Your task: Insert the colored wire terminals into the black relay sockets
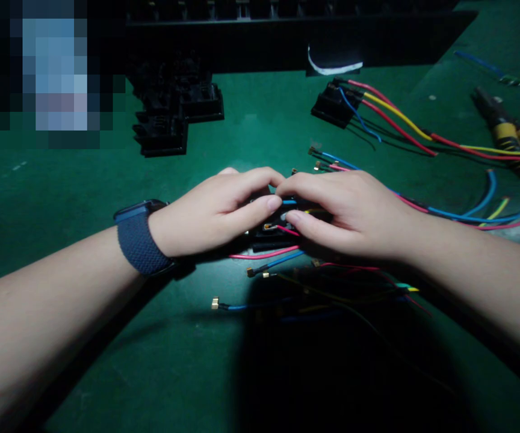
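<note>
My left hand, with a dark blue watch band on the wrist, is closed around the left side of a black power socket just above the table. My right hand is curled over the socket's right side, thumb and fingers pinched at a wire there. Its exact grip is hidden by the fingers. Both hands' fingertips nearly meet above the socket. A red wire reaches a metal terminal on the socket, and blue and yellow wires show between the hands. Loose blue wires with brass terminals lie in front.
Several black sockets stand at the back left. A wired black socket lies at the back right, near yellow-handled pliers. A long black rack spans the far side of the green table. Another person is blurred at upper left.
</note>
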Demonstrator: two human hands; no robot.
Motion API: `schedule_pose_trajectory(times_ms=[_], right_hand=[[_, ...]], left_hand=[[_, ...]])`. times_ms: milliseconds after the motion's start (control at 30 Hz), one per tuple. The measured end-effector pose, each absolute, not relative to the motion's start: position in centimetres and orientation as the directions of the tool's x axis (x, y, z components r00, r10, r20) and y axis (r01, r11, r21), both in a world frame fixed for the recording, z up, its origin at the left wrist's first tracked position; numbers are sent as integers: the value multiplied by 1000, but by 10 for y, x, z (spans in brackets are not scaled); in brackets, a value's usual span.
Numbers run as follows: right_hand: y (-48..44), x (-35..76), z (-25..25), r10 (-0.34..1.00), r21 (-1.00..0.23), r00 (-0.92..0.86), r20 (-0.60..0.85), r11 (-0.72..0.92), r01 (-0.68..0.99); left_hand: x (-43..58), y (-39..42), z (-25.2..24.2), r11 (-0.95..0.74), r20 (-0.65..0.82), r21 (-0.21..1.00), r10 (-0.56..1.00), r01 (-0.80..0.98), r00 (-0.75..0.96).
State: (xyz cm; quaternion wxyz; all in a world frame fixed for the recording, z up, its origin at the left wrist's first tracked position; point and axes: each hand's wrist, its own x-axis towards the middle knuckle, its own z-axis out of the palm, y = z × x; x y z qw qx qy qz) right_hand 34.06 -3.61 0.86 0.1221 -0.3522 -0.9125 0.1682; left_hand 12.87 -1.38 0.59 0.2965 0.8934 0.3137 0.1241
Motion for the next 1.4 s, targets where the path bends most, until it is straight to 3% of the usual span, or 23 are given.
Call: schedule_pose_trajectory(times_ms=[867, 1400], right_hand=[[-34, 342, 7, 664, -420, -737, 129, 709, 566], [-35, 342, 4, 688, -372, -713, 138, 703, 606]], left_hand=[[128, -14, 4, -662, 81, 584, 622, 469, 778], [129, -14, 3, -630, 80, 632, 633, 451, 770]])
